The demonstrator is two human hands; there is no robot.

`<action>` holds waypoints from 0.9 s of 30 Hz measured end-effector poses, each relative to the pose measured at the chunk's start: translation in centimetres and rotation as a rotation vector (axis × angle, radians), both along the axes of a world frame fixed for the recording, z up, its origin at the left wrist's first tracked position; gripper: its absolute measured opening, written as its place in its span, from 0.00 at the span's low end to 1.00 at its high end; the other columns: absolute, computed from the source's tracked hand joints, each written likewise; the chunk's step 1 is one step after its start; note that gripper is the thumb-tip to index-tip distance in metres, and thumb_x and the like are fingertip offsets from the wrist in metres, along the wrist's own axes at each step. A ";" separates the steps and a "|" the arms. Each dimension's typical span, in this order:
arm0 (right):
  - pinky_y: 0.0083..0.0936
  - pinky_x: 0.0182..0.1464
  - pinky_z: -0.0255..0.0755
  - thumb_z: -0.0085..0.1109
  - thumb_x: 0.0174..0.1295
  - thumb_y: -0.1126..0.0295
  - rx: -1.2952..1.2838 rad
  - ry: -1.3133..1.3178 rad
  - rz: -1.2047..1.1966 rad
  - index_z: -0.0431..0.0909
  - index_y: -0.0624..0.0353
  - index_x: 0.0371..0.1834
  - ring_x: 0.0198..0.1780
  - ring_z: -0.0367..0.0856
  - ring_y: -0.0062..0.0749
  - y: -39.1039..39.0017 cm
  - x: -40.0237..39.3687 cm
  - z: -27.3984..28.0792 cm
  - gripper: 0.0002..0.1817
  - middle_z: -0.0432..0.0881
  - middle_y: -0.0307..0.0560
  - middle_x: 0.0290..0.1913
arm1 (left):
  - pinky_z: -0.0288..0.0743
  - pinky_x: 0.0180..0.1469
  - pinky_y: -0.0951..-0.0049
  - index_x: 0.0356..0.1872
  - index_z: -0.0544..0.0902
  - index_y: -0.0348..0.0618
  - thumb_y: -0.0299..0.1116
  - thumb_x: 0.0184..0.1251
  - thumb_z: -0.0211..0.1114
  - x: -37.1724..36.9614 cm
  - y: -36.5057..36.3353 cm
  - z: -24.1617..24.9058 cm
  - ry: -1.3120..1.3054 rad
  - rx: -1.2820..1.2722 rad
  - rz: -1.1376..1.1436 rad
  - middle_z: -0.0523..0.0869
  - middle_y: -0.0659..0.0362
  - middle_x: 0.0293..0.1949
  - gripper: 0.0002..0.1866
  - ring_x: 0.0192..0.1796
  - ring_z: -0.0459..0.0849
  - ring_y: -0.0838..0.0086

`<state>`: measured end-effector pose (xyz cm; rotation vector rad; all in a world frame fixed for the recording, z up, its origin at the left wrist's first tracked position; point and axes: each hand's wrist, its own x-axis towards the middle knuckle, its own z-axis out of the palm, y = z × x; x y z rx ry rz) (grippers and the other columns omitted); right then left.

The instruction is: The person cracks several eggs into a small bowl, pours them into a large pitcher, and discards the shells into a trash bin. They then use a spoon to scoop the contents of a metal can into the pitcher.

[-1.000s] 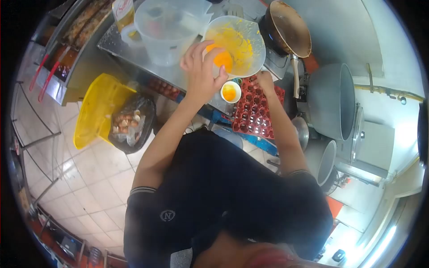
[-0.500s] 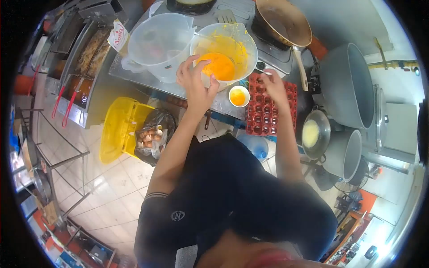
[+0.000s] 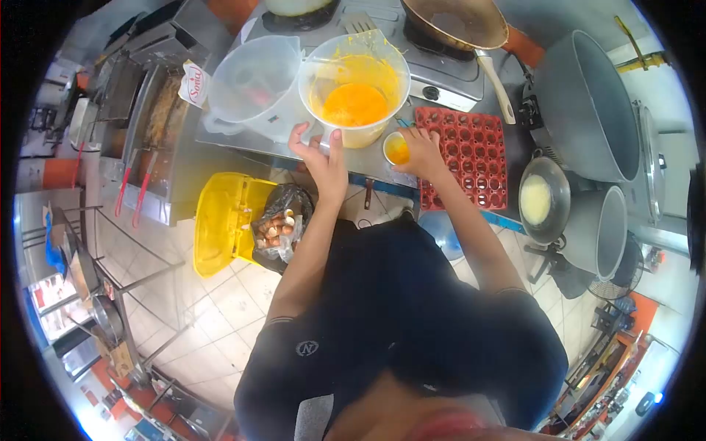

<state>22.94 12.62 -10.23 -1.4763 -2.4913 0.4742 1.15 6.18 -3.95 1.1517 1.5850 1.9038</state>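
Observation:
A clear plastic pitcher [image 3: 401, 70] on the metal counter holds beaten orange-yellow egg, with smears up its inner wall. My left hand [image 3: 323, 165] is at the near side of this pitcher, thumb and fingers spread apart. Just to the right, my right hand [image 3: 423, 152] grips a small white cup [image 3: 387, 150] at the counter's front edge, fingers over its right side. Yellow egg shows in the cup. Beside the right hand lies a red egg tray [image 3: 471, 158] with bare hollows.
Another clear pitcher [image 3: 246, 77] stands to the left, near a Sonia carton [image 3: 193, 84]. A frying pan [image 3: 456, 26] sits on the stove behind. Eggshells [image 3: 276, 231] fill a bag in the yellow bin [image 3: 220, 220]. Large grey pots [image 3: 585, 110] stand at right.
My right hand has come down and left from over the egg tray onto the small cup. My left hand has drawn back from the pitcher's rim toward its near side.

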 end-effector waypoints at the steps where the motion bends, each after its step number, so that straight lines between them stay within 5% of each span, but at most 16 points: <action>1: 0.56 0.68 0.56 0.82 0.36 0.54 -0.062 -0.045 -0.011 0.73 0.51 0.67 0.65 0.73 0.48 0.1 -0.3 0.2 0.49 0.78 0.48 0.61 | 0.66 0.67 0.60 0.67 0.58 0.40 0.28 0.73 0.68 -0.3 0.2 -0.8 0.048 0.031 -0.015 0.61 0.51 0.65 0.31 0.67 0.64 0.64; 7: 0.53 0.66 0.56 0.79 0.37 0.54 0.010 0.053 -0.125 0.74 0.49 0.66 0.65 0.74 0.47 0.4 1.3 4.0 0.46 0.78 0.47 0.59 | 0.67 0.67 0.60 0.65 0.59 0.39 0.27 0.71 0.68 -0.4 0.1 -0.9 0.022 0.000 -0.010 0.63 0.50 0.65 0.29 0.66 0.65 0.65; 11: 0.51 0.67 0.55 0.79 0.36 0.54 0.144 0.133 -0.142 0.73 0.52 0.68 0.65 0.75 0.46 1.1 3.7 12.1 0.48 0.77 0.49 0.60 | 0.68 0.64 0.61 0.64 0.60 0.39 0.27 0.70 0.69 -0.3 0.3 -0.9 0.002 0.011 -0.002 0.65 0.50 0.64 0.29 0.65 0.67 0.65; 16: 0.50 0.69 0.55 0.79 0.38 0.56 0.302 0.042 -0.017 0.75 0.55 0.67 0.65 0.75 0.44 3.8 3.2 21.7 0.46 0.76 0.50 0.60 | 0.70 0.59 0.64 0.63 0.62 0.37 0.28 0.69 0.71 -0.3 0.1 -0.5 -0.025 0.029 -0.017 0.67 0.49 0.63 0.30 0.57 0.71 0.66; 21: 0.51 0.71 0.54 0.78 0.38 0.61 0.444 -0.045 0.134 0.75 0.56 0.68 0.63 0.75 0.45 6.3 -2.1 25.3 0.46 0.75 0.49 0.60 | 0.70 0.52 0.66 0.62 0.64 0.35 0.30 0.68 0.72 -0.5 0.7 -1.5 0.081 0.051 0.024 0.69 0.48 0.59 0.30 0.48 0.72 0.66; 25: 0.50 0.73 0.55 0.77 0.38 0.64 0.610 -0.265 0.260 0.77 0.57 0.62 0.61 0.74 0.46 7.6 -7.5 24.2 0.40 0.76 0.47 0.55 | 0.70 0.51 0.66 0.62 0.64 0.34 0.29 0.68 0.72 -0.4 0.5 -1.4 0.030 0.025 0.011 0.69 0.48 0.58 0.29 0.46 0.71 0.64; 27: 0.51 0.73 0.56 0.78 0.38 0.64 0.897 -0.631 0.307 0.79 0.58 0.58 0.61 0.74 0.45 9.1 -9.6 21.6 0.37 0.76 0.45 0.54 | 0.71 0.52 0.66 0.62 0.64 0.34 0.29 0.67 0.73 -0.4 0.2 -1.0 0.002 -0.049 -0.013 0.68 0.47 0.57 0.30 0.47 0.72 0.62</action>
